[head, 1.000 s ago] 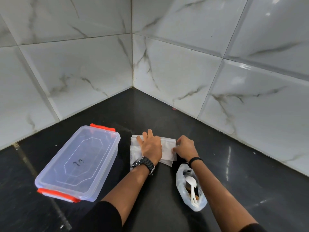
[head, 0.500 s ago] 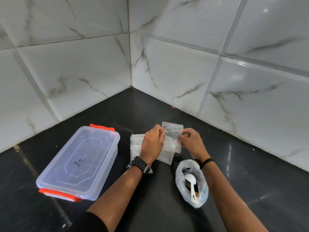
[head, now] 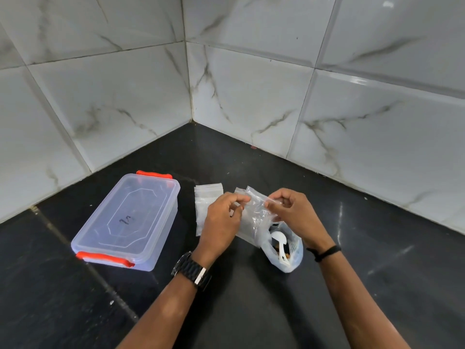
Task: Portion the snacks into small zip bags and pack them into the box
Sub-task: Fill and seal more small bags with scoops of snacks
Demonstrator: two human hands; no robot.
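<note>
A small clear zip bag point(head: 254, 217) hangs above the black counter, held at its top edge from both sides. My left hand point(head: 221, 222) pinches its left corner and my right hand point(head: 289, 210) pinches its right corner. Under my left hand a stack of flat zip bags point(head: 205, 200) lies on the counter. Below the held bag sits a thin plastic snack bag point(head: 289, 255) with a white spoon point(head: 280, 243) and brown snacks inside. A clear plastic box point(head: 128, 220) with its lid on and orange latches rests to the left.
The black counter point(head: 251, 298) meets white marble-tiled walls point(head: 251, 96) in a corner behind the things. I wear a black watch on the left wrist and a black band on the right.
Both hands left the stack on the counter and lifted one zip bag off it, then carried it a little to the right, over the snack bag.
</note>
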